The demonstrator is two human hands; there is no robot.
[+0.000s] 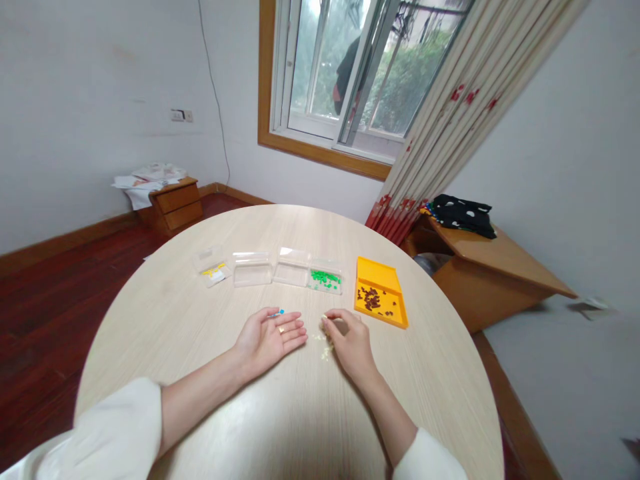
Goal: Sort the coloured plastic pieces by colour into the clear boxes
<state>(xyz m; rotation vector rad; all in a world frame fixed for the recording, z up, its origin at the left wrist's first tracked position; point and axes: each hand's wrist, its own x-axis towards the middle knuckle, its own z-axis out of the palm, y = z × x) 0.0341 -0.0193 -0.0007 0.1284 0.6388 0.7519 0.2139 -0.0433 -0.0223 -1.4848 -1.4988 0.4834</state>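
Note:
My left hand (273,338) lies palm up over the table with its fingers stretched out. A small pale yellow piece (281,329) rests on its fingers. Just beyond that hand, small blue pieces (281,312) show, partly covered by it. To the right, my right hand (347,337) is closed in a pinch, with a tiny pale piece (324,317) at its fingertips. More pale yellow pieces (327,352) are scattered on the table beside it, some hidden under the hand.
Beyond my hands, clear boxes with raised lids stand in a row; one box (341,288) contains green pieces (325,277), another box (200,257) yellow ones (214,270). An orange box (403,313) at the right contains dark brown pieces (371,298). They stand on a round table (280,433).

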